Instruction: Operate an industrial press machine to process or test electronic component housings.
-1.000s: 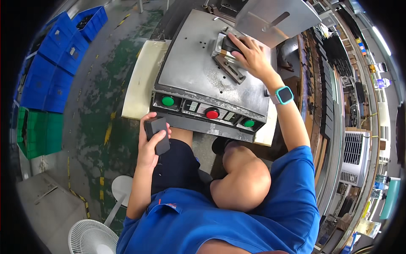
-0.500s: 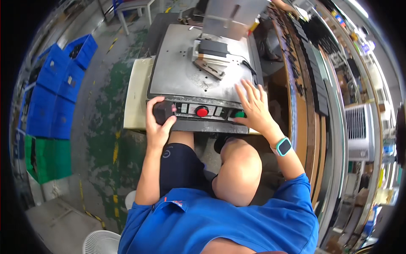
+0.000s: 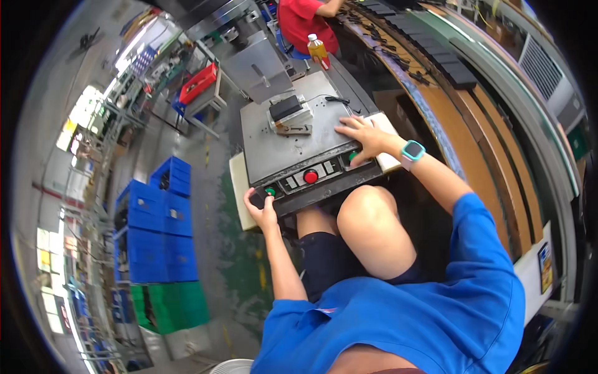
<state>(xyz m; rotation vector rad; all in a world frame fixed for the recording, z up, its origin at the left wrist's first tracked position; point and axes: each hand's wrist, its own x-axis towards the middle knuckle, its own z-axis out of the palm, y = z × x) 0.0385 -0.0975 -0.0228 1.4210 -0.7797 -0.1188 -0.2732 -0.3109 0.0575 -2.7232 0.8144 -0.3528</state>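
Note:
My left hand (image 3: 264, 214) curls around the black button guard (image 3: 256, 198) at the near left corner of a bench machine, its thumb at a green button (image 3: 270, 192). My right hand (image 3: 364, 138) spreads its fingers over the right front edge of the metal top (image 3: 261, 138). Its thumb lies by a second green button (image 3: 353, 155); I cannot tell whether either button is pressed. Between the hands a red button (image 3: 311, 176) sits on the front panel. A black power adapter (image 3: 285, 108) lies on a metal fixture (image 3: 293, 129), its cord running right.
A metal plate (image 3: 258, 65) stands behind the fixture. A bottle (image 3: 317, 48) and a person in red (image 3: 305, 22) are beyond it. Blue bins (image 3: 146, 209) and a green bin (image 3: 169, 306) are stacked at left. On the right, a line (image 3: 442, 59) carries dark adapters.
My view has turned and tilted up, showing more of the room. My left hand stays at the corner guard, and the green button beside its thumb now shows. The adapter remains on the fixture.

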